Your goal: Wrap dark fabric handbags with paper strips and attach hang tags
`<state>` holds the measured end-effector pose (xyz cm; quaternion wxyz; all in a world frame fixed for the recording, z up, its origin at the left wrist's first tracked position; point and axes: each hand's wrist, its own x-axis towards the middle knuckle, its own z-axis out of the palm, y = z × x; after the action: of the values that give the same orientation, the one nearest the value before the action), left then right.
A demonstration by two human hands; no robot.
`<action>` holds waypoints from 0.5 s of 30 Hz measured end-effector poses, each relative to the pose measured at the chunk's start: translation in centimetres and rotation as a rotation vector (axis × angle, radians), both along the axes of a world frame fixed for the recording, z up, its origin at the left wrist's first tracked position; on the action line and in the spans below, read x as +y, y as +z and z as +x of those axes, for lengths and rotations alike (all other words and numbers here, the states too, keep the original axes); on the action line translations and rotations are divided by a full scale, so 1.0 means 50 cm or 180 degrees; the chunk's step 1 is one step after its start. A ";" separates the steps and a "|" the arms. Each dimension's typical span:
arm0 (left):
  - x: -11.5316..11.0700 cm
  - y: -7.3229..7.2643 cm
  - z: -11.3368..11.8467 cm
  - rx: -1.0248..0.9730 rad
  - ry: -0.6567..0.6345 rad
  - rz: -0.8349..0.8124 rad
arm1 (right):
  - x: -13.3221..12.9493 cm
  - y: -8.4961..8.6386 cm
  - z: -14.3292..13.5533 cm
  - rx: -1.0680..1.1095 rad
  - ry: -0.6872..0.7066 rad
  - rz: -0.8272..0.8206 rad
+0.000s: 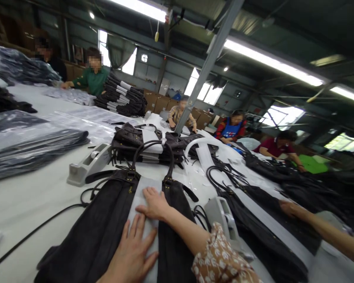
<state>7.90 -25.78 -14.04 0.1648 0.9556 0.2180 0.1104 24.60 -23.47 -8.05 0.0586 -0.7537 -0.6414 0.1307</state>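
Note:
A dark bag (106,224) with two upright looped handles lies flat on the white table in front of me. Down its middle runs a white strip (149,181). My left hand (135,249) rests on the strip at the lower part of the bag, fingers spread. Higher up, near the handles, my right hand (153,203) lies palm down across the same strip, fingers stretched out. Neither hand grips anything.
Grey tape dispensers stand left (88,165) and right (221,216) of the bag. Behind it is a stack of dark bags (147,147). At right, another person's hand (293,210) touches a second bag (253,228). Plastic-wrapped items (32,153) lie left. Several people work farther back.

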 end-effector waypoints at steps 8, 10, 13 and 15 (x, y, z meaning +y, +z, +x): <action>-0.020 -0.001 -0.003 0.0031 0.0095 0.0225 | -0.314 0.150 0.212 0.0802 -0.2379 0.1342; -0.023 -0.007 -0.004 0.0075 0.0130 0.0236 | -0.434 0.161 0.261 0.0738 -0.2990 0.1427; -0.024 -0.018 -0.004 0.0116 0.0153 0.0289 | -0.575 0.147 0.288 0.0933 -0.3571 0.1401; -0.025 -0.021 -0.004 0.0125 0.0146 0.0335 | -0.625 0.127 0.281 0.1206 -0.3750 0.1313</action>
<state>7.68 -27.01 -15.09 0.1075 0.9597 0.2369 0.1067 38.63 -54.73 -1.68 0.3759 -0.9163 -0.1114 0.0815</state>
